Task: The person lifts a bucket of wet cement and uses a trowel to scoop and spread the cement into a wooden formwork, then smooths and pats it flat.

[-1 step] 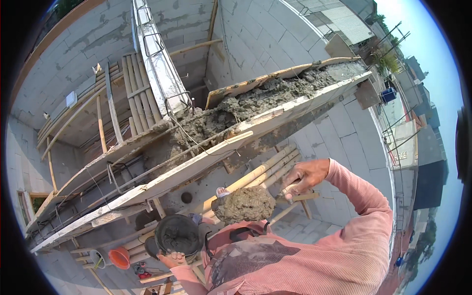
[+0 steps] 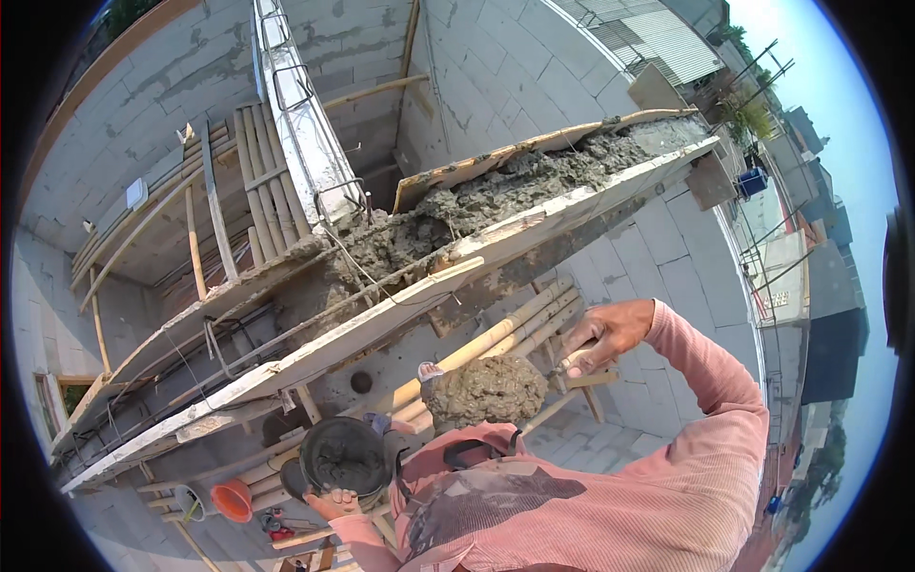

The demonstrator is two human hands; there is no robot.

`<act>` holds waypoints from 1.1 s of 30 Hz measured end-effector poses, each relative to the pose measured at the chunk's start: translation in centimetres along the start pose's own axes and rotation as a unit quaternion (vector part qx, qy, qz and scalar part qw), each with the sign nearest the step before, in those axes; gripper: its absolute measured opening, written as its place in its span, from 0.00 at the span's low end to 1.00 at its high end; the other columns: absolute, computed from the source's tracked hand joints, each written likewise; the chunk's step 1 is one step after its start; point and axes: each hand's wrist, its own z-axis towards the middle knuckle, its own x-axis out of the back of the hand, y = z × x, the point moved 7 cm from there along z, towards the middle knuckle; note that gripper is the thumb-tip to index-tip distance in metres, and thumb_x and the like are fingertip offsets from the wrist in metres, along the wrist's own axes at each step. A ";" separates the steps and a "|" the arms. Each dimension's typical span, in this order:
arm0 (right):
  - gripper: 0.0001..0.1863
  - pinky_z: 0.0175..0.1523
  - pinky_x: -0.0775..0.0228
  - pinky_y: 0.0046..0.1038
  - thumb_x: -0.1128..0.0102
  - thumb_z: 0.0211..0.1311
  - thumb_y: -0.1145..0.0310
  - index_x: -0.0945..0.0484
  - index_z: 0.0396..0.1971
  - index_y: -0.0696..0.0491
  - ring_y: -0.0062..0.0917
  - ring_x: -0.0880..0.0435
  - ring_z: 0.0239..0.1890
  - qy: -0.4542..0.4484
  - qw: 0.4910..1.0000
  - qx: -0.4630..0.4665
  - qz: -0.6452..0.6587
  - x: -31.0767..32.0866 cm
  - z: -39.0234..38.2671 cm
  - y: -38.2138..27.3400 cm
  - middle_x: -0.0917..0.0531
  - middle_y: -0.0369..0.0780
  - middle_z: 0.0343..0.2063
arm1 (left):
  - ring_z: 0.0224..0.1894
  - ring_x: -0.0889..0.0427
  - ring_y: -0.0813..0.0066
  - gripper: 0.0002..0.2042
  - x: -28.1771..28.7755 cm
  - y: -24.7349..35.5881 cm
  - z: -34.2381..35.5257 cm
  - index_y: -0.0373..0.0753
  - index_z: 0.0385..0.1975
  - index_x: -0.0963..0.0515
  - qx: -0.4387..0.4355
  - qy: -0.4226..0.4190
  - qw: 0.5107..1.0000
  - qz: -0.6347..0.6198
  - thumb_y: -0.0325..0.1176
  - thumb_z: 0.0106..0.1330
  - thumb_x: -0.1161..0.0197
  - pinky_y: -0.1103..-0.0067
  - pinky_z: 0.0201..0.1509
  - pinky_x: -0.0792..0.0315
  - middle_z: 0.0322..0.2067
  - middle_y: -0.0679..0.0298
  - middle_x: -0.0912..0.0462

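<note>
Right hand: fingers closed round the handle of a trowel.
Mortar load: on the trowel, left of the right fingers; the nearer hand is the right.
Trowel axis: roughly crosswise.
Formwork: beyond the load; long axis rising rightward.
Left hand: at the black bucket's near rim; fingers bent, grip uncertain.

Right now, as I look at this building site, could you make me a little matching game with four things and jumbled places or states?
1. right hand
2. left hand
3. orange bucket
4. grey mortar bed

A. holding the black bucket
B. between long boards
C. gripping a loaded trowel
D. left of the black bucket

Pairs: 1-C, 2-A, 3-D, 4-B
</note>
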 end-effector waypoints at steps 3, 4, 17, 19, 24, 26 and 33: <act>0.17 0.23 0.36 0.21 0.36 0.60 0.61 0.19 0.39 0.61 0.17 0.26 0.20 0.015 0.990 -0.138 0.032 3.3 -6.0 -0.7 0.22 0.37 0.25 | 0.06 0.41 0.77 0.17 2.0 0.5 3.1 0.64 0.40 0.31 -0.017 -0.010 1.000 -0.006 0.65 0.62 0.56 0.78 0.10 0.42 0.07 0.73 0.40; 0.18 0.22 0.36 0.21 0.36 0.60 0.59 0.19 0.40 0.60 0.16 0.27 0.19 0.035 0.988 -0.146 0.034 4.6 -7.9 -1.8 0.23 0.35 0.22 | 0.06 0.40 0.77 0.18 0.5 0.3 1.9 0.64 0.38 0.31 0.004 -0.014 1.000 0.001 0.66 0.62 0.56 0.78 0.10 0.41 0.07 0.73 0.40; 0.19 0.30 0.29 0.27 0.32 0.52 0.61 0.19 0.41 0.58 0.27 0.19 0.25 0.413 0.723 0.099 -0.546 11.9 -13.6 -18.7 0.20 0.42 0.26 | 0.06 0.43 0.73 0.20 -6.2 -0.4 2.4 0.48 0.20 0.36 0.014 -0.068 0.997 0.043 0.59 0.53 0.48 0.75 0.16 0.40 0.04 0.73 0.43; 0.19 0.33 0.29 0.28 0.32 0.51 0.62 0.19 0.41 0.55 0.29 0.19 0.28 0.420 0.685 0.108 -0.585 11.7 -11.4 -17.5 0.19 0.41 0.29 | 0.06 0.42 0.73 0.20 -6.5 -1.1 3.2 0.47 0.20 0.35 0.021 -0.064 0.997 0.043 0.59 0.53 0.48 0.75 0.17 0.39 0.05 0.73 0.43; 0.16 0.36 0.26 0.32 0.34 0.51 0.64 0.19 0.41 0.50 0.31 0.19 0.30 0.456 0.617 0.120 -0.631 11.1 -12.9 -18.6 0.17 0.37 0.34 | 0.05 0.38 0.75 0.18 -8.4 -2.2 2.3 0.52 0.18 0.31 0.052 -0.081 0.994 0.043 0.59 0.57 0.45 0.77 0.14 0.37 0.06 0.74 0.37; 0.14 0.36 0.26 0.30 0.36 0.52 0.64 0.19 0.40 0.50 0.30 0.19 0.32 0.440 0.623 0.116 -0.636 11.4 -14.3 -18.9 0.16 0.37 0.36 | 0.05 0.38 0.74 0.19 -8.3 -2.4 2.7 0.52 0.19 0.31 0.062 -0.088 0.993 0.043 0.60 0.57 0.46 0.76 0.15 0.37 0.05 0.74 0.37; 0.13 0.42 0.26 0.32 0.36 0.53 0.63 0.19 0.39 0.50 0.32 0.19 0.37 0.391 0.626 0.127 -0.663 11.6 -9.6 -16.2 0.19 0.38 0.38 | 0.08 0.40 0.74 0.21 -9.1 -2.5 1.7 0.48 0.21 0.33 0.049 -0.083 0.993 0.070 0.60 0.55 0.49 0.74 0.21 0.39 0.06 0.73 0.43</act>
